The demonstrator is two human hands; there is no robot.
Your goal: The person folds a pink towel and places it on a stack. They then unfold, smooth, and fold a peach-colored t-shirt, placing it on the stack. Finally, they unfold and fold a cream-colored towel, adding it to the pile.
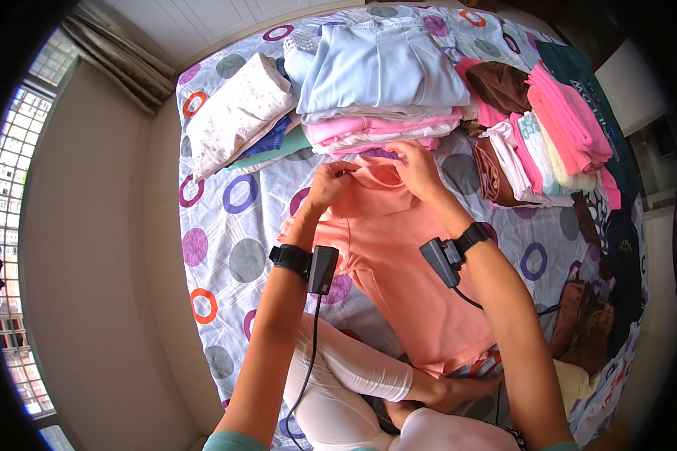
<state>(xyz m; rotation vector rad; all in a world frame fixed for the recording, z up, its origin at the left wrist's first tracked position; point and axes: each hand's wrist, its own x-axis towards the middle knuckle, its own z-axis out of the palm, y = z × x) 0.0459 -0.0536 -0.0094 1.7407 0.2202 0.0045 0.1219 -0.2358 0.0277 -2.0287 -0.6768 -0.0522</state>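
A salmon-coloured garment [423,282] lies spread on the bed before my crossed legs, its lower hem close to my feet. My left hand [333,183] pinches its upper edge on the left. On the other side, my right hand [414,169] grips the same edge, and the cloth between them is bunched and folded. Just beyond my hands rises a stack of folded clothes, pink and white layers [372,132] below and a light blue garment [381,67] on top. Each wrist wears a black strap with a small device and a cable.
Left of the stack, a white patterned folded cloth [242,113] rests on blue and green clothes. Folded pink and white clothes [541,146] are piled at the right, near a dark green bag [578,73] bearing writing. Brown cloth [584,321] lies lower right. The patterned bedsheet [220,225] ends left beside a wall.
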